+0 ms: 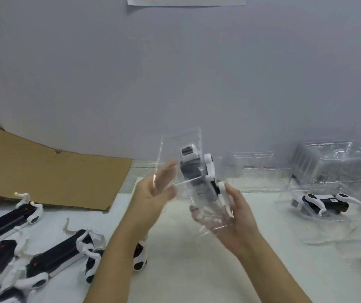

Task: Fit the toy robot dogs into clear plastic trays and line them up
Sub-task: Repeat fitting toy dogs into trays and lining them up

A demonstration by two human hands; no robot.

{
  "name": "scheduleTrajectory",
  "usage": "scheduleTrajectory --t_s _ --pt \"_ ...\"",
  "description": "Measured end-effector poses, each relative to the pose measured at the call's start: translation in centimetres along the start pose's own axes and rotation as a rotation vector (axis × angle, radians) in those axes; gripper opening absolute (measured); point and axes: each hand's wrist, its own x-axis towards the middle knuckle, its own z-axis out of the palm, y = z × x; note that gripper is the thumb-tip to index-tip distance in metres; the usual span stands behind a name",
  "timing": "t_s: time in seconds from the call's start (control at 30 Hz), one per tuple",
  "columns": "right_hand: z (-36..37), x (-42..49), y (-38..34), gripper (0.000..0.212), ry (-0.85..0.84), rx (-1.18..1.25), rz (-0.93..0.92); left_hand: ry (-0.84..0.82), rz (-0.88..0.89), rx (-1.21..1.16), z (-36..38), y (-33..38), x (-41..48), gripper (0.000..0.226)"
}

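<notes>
Clear plastic tray holding a toy robot dog hangs above the tabletop, long axis nearly upright. Left hand fingers pinch its side and right hand fingers cup its lower end. A filled tray lies rightward, nearer the right hand.

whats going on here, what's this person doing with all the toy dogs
A person holds a clear tray up over the table with a toy robot dog inside it. The left hand grips its side and the right hand cups its lower end. On the left lie loose dogs; on the right sit trayed dogs, near a stack of empty trays.
</notes>
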Motion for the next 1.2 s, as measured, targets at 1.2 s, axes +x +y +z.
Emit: scheduleTrajectory --t_s 1.2 --pt "-8.3 -12.5 -8.4 0.083 0.426 -1.493 0.173 -0.395 -0.649 0.448 5.1 -1.4 -5.4 0.075"
